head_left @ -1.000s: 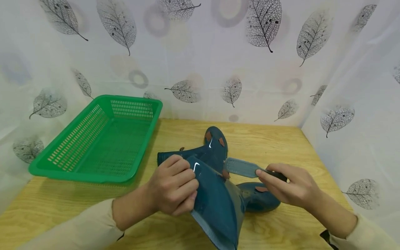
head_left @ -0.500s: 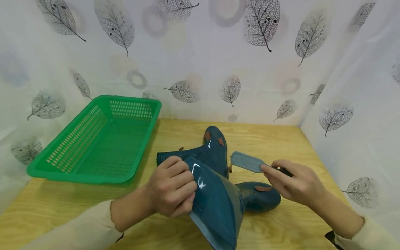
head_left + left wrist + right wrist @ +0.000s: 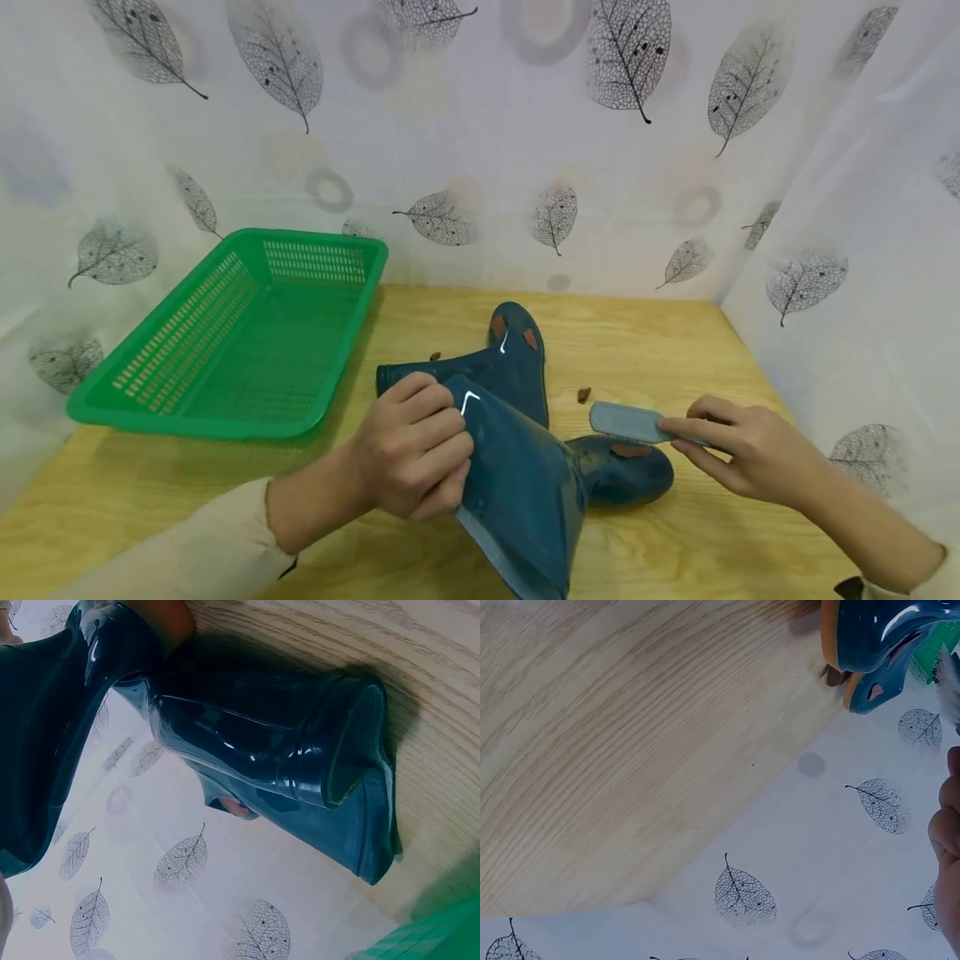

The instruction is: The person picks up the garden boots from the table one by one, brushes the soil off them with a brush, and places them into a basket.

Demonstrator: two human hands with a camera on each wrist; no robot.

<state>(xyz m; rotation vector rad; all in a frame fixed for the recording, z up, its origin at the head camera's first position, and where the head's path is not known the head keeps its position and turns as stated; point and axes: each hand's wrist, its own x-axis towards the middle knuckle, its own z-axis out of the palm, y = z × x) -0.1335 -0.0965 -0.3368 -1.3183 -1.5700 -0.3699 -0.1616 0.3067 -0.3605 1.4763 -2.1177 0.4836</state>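
My left hand (image 3: 416, 446) grips the shaft of a glossy teal rubber boot (image 3: 525, 492), its opening towards me and its foot pointing right. A brown patch (image 3: 632, 451) marks that boot's toe. A matching boot (image 3: 517, 375) lies behind, with brown patches (image 3: 529, 339) on its toe. My right hand (image 3: 750, 450) holds a grey-blue brush (image 3: 626, 422) by its handle, the head overlapping the near boot's toe in the head view. Pale bristles (image 3: 951, 686) show at the right wrist view's edge. A small brown clump (image 3: 583, 395) lies just beyond the brush head.
A green plastic basket (image 3: 348, 350) stands on the left of the wooden table (image 3: 637, 333). Another brown crumb (image 3: 435, 357) lies behind the far boot's shaft. A leaf-patterned white curtain (image 3: 480, 150) closes off the back and sides.
The brush has left the near boot's shaft and moved right and nearer, over the toe. A brown clump that was on the shaft now lies on the table. The left hand keeps its grip.
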